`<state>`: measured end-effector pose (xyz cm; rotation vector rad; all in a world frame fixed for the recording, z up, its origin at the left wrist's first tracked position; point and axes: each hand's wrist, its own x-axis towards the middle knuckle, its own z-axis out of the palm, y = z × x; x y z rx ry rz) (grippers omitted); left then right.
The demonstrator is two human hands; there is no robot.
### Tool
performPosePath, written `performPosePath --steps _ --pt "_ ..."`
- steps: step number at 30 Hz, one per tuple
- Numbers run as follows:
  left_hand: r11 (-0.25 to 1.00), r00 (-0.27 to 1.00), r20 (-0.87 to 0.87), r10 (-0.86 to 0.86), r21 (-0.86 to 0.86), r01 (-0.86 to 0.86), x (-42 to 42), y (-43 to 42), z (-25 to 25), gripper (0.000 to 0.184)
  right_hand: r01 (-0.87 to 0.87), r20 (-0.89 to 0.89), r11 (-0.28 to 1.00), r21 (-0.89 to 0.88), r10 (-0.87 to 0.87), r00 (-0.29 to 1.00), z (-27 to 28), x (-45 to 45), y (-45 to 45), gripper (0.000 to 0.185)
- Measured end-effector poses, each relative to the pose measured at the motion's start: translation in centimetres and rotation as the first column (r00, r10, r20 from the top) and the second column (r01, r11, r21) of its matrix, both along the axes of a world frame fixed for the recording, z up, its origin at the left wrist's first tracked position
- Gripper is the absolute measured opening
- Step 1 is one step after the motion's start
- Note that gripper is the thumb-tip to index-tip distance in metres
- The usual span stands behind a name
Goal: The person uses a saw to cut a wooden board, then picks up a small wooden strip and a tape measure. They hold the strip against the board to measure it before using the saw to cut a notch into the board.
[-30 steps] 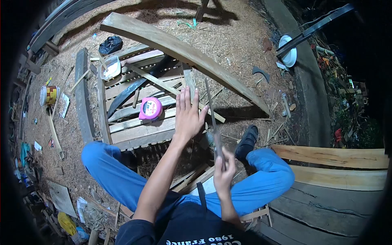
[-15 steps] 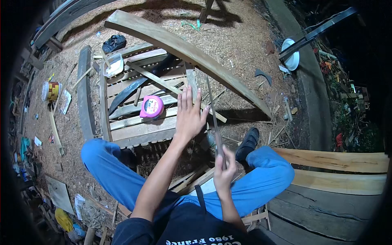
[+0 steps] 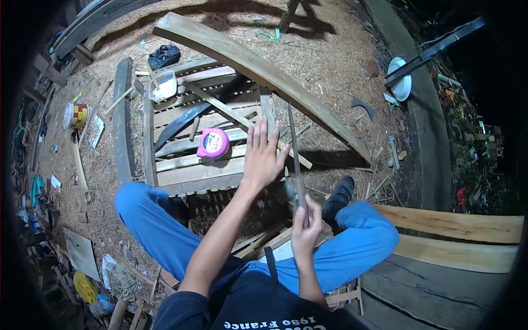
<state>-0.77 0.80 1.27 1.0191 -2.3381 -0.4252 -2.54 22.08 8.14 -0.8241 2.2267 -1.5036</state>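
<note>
My left hand (image 3: 264, 159) lies flat with fingers stretched over the end of a thin wooden strip (image 3: 223, 110), which slants across a slatted wooden panel (image 3: 201, 180). My right hand (image 3: 306, 228) is closed round the handle of a long-bladed tool (image 3: 297, 159). Its blade is seen edge-on, so I cannot tell its exact kind; it points away from me, just right of my left hand. Left of that hand, a pink tape measure (image 3: 213, 143) rests on the slats. A long curved beam (image 3: 264, 71) crosses beyond the blade's far end.
On the panel lie a dark curved blade-like piece (image 3: 181, 127) and a plastic tub (image 3: 164, 87) with white contents. A black plastic bag (image 3: 164, 56) sits behind. Pale planks (image 3: 451, 225) extend at the right. Wood shavings cover the ground, with a tin (image 3: 76, 116) at the left.
The whole view has shifted slightly, so the scene sits further right. My left hand stays flat on the strip. My right hand keeps its grip on the long-bladed tool, with little visible movement.
</note>
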Motion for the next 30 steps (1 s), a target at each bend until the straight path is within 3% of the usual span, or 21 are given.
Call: performPosePath --steps 6,7,9,10,11,14,20,25,26,28,30 --pt "1.0 1.0 0.015 0.015 0.021 -0.016 -0.2 0.3 0.1 0.069 0.02 -0.099 1.0 -0.013 -0.021 0.995 -1.0 1.2 0.4 0.034" --pt "1.0 1.0 0.012 0.015 0.023 -0.015 -0.1 0.3 0.0 0.069 0.023 0.023 0.998 0.065 -0.025 0.999 0.1 0.7 -0.5 0.035" --pt "1.0 1.0 -0.001 0.005 0.026 -0.005 0.0 0.4 0.1 0.069 0.03 0.027 0.998 0.048 -0.032 0.999 0.3 0.2 0.1 0.034" --pt "1.0 1.0 -0.027 0.0 0.026 0.001 -0.1 0.1 0.2 0.069 0.032 0.017 0.999 0.027 -0.033 0.999 0.5 -0.1 0.2 0.033" --pt "0.999 1.0 -0.011 -0.004 0.046 0.005 0.0 0.1 0.2 0.069 0.019 -0.105 1.0 -0.023 -0.022 0.994 0.7 0.1 1.1 0.033" --pt "0.999 1.0 -0.01 0.011 0.049 -0.011 -0.3 0.2 0.1 0.069 -0.01 -0.126 1.0 0.021 0.013 0.992 1.0 0.4 2.2 0.034" --pt "0.999 1.0 -0.009 0.009 0.04 -0.008 0.2 0.1 0.2 0.07 0.024 0.091 0.999 0.024 -0.026 0.995 1.2 -0.4 -0.8 0.035" --pt "0.999 1.0 -0.021 0.015 0.032 -0.015 -0.4 0.1 0.1 0.07 0.006 -0.113 1.0 -0.005 -0.006 0.994 0.2 0.5 1.3 0.036" --pt "0.999 1.0 -0.006 0.019 0.027 -0.019 -0.3 0.3 0.1 0.071 0.02 -0.039 0.998 -0.058 -0.022 0.999 -0.6 0.0 0.0 0.035" --pt "1.0 1.0 -0.007 0.01 0.015 -0.01 -0.1 0.4 0.1 0.07 0.05 0.053 0.999 0.02 -0.051 0.997 0.5 -0.6 -2.1 0.035" --pt "1.0 1.0 -0.026 0.003 0.023 -0.003 0.0 0.1 0.3 0.07 0.038 0.045 0.999 0.009 -0.039 0.998 0.8 0.2 -0.9 0.034"
